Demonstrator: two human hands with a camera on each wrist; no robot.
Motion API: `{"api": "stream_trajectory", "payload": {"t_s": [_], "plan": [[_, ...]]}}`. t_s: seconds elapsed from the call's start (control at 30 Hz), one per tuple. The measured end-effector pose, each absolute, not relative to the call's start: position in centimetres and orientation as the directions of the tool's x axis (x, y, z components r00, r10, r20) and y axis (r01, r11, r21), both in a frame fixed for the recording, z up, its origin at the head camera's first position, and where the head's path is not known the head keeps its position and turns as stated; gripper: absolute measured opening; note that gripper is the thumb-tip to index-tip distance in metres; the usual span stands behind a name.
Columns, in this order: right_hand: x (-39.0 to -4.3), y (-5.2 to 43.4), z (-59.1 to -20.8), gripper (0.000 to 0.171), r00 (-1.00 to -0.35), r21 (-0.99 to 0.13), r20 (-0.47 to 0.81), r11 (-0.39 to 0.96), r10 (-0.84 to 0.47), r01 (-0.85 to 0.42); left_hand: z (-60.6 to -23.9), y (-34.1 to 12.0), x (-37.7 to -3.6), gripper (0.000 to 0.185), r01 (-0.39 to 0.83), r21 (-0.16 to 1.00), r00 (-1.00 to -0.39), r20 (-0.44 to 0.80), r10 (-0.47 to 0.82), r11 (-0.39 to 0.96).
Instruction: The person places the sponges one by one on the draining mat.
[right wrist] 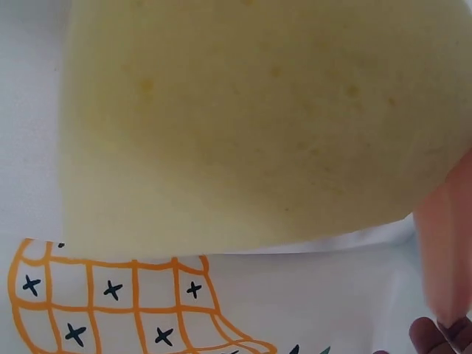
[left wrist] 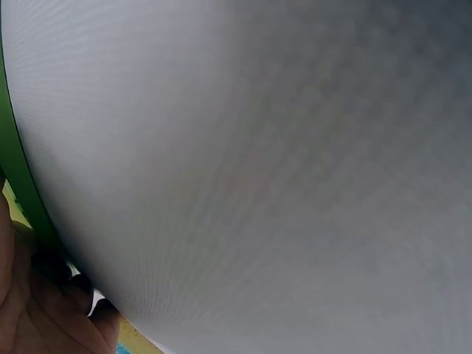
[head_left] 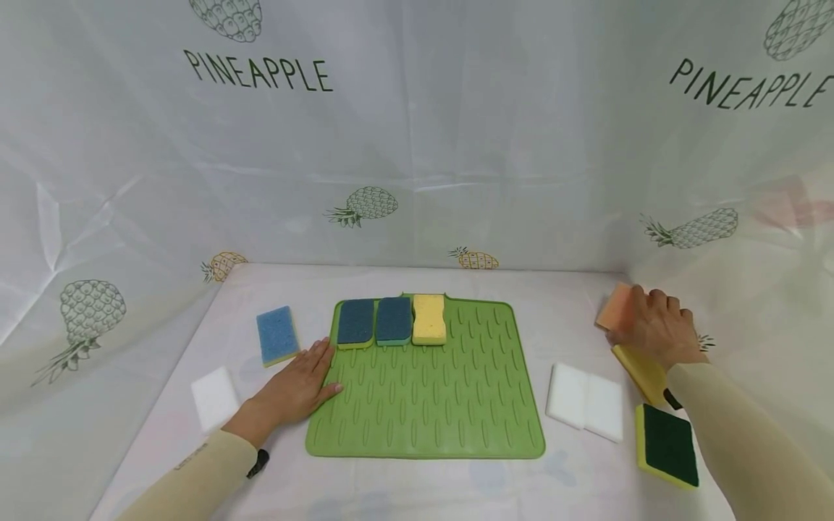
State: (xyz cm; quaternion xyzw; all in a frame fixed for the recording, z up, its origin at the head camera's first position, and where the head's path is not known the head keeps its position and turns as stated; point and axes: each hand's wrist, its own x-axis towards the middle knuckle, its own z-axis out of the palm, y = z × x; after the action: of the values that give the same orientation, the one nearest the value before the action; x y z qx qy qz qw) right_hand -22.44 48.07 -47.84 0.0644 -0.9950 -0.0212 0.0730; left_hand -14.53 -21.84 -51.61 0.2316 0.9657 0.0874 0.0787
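a yellow sponge [head_left: 641, 375] lies near the right hand [head_left: 659, 329], which pinches an orange sponge [head_left: 614, 307], slanted, long axis partly covered, at the far right of the table [head_left: 430, 496]; the left hand [head_left: 296, 391] lies flat on a green mat [head_left: 426, 401].

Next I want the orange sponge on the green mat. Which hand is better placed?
The right hand, I'd judge: it grips the orange sponge, right of the mat. The left hand rests at the mat's left edge and would likely have to reach across.

Three sponges [head_left: 394, 320] lie far back on the mat [head_left: 426, 405], other sponges [head_left: 668, 445] flanking it.
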Motion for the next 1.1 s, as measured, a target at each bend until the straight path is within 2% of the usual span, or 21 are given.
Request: {"api": "stream_trajectory", "payload": {"t_s": [0.07,0.3,0.83,1.1], "plan": [[-22.4,48.0,-48.0,0.114,-0.981,0.029,0.144,0.991,-0.133,-0.13,-51.6,-21.8,-14.6,0.082,0.434,0.208,-0.88,-0.111,0.462,0.877],[-22.8,46.4,-47.1,0.093,-0.954,0.066,0.217,0.978,-0.208,-0.198,-51.6,-21.8,-14.5,0.082,0.435,0.211,-0.88,-0.107,0.463,0.875],[-24.3,38.6,-46.0,0.092,-0.865,0.173,0.317,0.921,-0.389,-0.35,-51.3,-22.0,-14.5,0.083,0.427,0.209,-0.883,-0.115,0.456,0.88],[-24.8,35.1,-45.9,0.092,-0.856,0.148,0.298,0.906,-0.422,-0.396,-51.2,-21.9,-14.4,0.082,0.429,0.216,-0.88,-0.116,0.46,0.877]]}}
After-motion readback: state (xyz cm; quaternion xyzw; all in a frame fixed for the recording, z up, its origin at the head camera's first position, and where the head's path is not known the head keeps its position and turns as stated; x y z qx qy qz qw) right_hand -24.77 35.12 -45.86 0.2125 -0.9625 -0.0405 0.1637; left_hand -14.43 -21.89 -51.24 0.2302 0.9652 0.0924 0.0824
